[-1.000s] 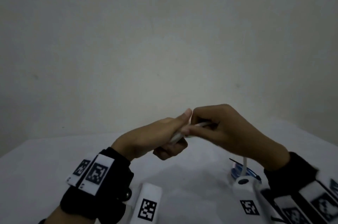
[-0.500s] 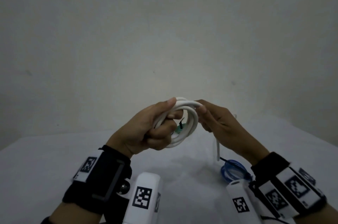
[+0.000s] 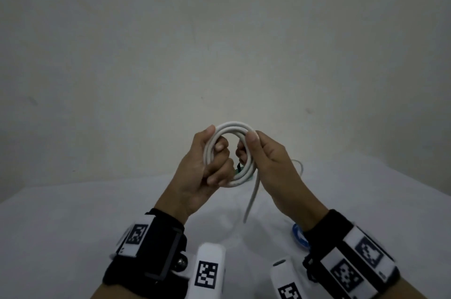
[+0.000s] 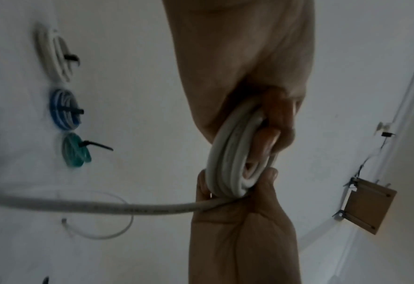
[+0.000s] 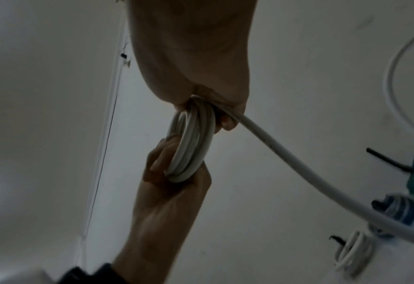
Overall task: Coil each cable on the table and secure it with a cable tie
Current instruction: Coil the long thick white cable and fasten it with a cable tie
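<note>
I hold a white cable coil (image 3: 229, 128) upright above the table, its loops facing me. My left hand (image 3: 217, 146) grips the coil's left side, thumb on top and fingers through the ring. On the right side, my right hand (image 3: 253, 150) pinches the loops between thumb and fingers. A loose tail (image 3: 251, 198) hangs down from the coil's bottom right. In the left wrist view the coil (image 4: 227, 163) sits between both hands and the tail (image 4: 103, 205) runs off to the left. The right wrist view shows the same coil (image 5: 191, 149).
Three tied coils lie on the white table (image 3: 73, 225): a white one (image 4: 55, 55), a blue one (image 4: 64, 109) and a green one (image 4: 75, 151), each with a black tie. A thin loose white cable (image 4: 118, 228) lies near them. A wall stands behind the table.
The coil has turned from edge-on to facing me and grown rounder. My right hand slid from the top of the coil to its right side, and the tail now hangs free.
</note>
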